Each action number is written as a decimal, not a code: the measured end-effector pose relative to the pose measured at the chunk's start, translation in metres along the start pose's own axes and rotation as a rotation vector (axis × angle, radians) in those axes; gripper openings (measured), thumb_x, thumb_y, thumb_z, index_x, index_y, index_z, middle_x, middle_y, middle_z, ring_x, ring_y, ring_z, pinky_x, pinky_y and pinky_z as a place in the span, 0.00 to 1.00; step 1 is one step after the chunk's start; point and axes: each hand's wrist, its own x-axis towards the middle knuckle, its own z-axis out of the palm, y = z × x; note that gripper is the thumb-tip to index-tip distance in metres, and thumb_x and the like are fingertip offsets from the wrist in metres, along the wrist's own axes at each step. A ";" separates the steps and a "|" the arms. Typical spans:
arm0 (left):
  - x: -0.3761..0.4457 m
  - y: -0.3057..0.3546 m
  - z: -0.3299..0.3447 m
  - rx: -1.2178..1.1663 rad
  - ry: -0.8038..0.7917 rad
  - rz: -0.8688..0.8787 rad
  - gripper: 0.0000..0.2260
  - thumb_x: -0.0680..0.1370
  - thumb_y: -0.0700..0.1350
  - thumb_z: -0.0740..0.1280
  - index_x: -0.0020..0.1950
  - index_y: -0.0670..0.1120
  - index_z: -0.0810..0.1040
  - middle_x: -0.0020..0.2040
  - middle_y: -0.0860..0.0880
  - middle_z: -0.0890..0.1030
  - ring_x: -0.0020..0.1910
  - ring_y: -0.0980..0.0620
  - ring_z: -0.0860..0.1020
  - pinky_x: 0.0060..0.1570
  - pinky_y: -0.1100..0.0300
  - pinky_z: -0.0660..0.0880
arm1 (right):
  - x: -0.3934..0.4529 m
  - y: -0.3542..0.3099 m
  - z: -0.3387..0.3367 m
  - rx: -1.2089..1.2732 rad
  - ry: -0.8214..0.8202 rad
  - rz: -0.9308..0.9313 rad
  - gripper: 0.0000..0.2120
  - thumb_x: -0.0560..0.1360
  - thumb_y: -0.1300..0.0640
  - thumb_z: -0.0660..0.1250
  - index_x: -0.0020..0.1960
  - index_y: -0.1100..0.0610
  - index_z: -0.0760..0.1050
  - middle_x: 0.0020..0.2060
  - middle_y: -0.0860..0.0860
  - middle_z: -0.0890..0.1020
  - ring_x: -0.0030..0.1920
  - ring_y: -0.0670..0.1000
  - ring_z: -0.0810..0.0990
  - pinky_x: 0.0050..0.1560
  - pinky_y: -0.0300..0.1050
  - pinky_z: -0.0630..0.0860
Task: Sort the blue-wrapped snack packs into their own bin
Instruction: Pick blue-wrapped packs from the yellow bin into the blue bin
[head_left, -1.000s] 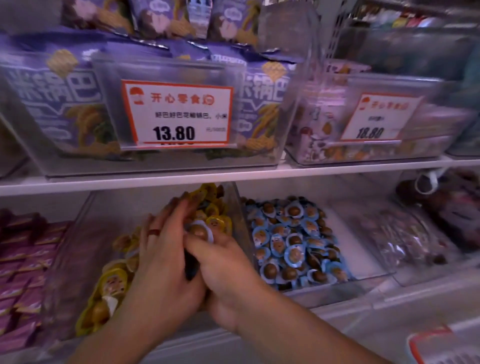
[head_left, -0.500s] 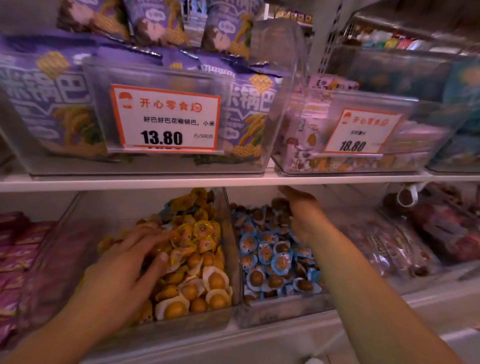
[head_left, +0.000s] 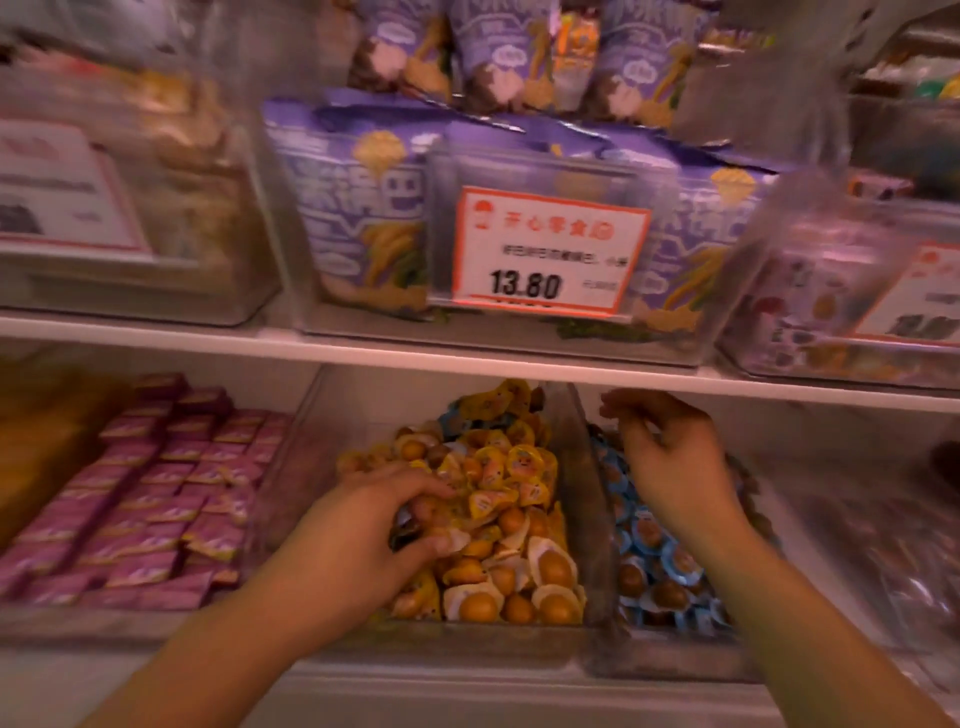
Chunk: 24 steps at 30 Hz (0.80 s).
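Two clear bins stand side by side on the lower shelf. The left bin (head_left: 586, 467) holds yellow-wrapped snack packs (head_left: 498, 478), and a blue-wrapped pack (head_left: 450, 419) shows near its back. The right bin (head_left: 670, 662) holds blue-wrapped snack packs (head_left: 652, 540). My left hand (head_left: 363, 530) is dug into the yellow pile, fingers and thumb curled round a dark pack whose wrapper colour I cannot tell. My right hand (head_left: 670, 457) hovers over the blue bin with loosely bent fingers and nothing in it.
Pink wrapped bars (head_left: 156, 493) fill the bin to the left. The white shelf board (head_left: 363, 353) runs just above both hands. It carries bins of purple snack bags (head_left: 363, 208) and a 13.80 price tag (head_left: 545, 254). A blurred bin of dark packs is at the far right.
My left hand has closed its fingers and thumb on a pack in the yellow pile. My right hand has pulled back a little from the rear of the blue bin. The view has swung left.
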 end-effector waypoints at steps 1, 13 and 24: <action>-0.004 -0.002 -0.003 0.038 -0.002 -0.004 0.14 0.72 0.58 0.73 0.56 0.62 0.79 0.50 0.63 0.76 0.51 0.63 0.75 0.54 0.62 0.73 | -0.005 -0.016 0.010 -0.038 -0.089 -0.116 0.11 0.76 0.61 0.62 0.51 0.51 0.82 0.49 0.48 0.85 0.51 0.47 0.81 0.57 0.41 0.75; -0.022 -0.003 -0.002 0.153 -0.047 -0.167 0.17 0.75 0.44 0.66 0.64 0.49 0.73 0.61 0.47 0.75 0.57 0.42 0.74 0.59 0.48 0.71 | 0.085 -0.035 0.172 -0.927 -0.916 -0.094 0.33 0.72 0.38 0.57 0.77 0.42 0.60 0.76 0.53 0.64 0.74 0.61 0.64 0.71 0.56 0.65; -0.023 0.001 -0.002 0.133 -0.041 -0.287 0.27 0.72 0.40 0.67 0.70 0.49 0.67 0.68 0.45 0.66 0.63 0.40 0.67 0.64 0.48 0.67 | 0.088 -0.036 0.195 -1.129 -1.023 -0.102 0.33 0.65 0.33 0.57 0.66 0.45 0.73 0.66 0.53 0.75 0.62 0.57 0.76 0.62 0.57 0.73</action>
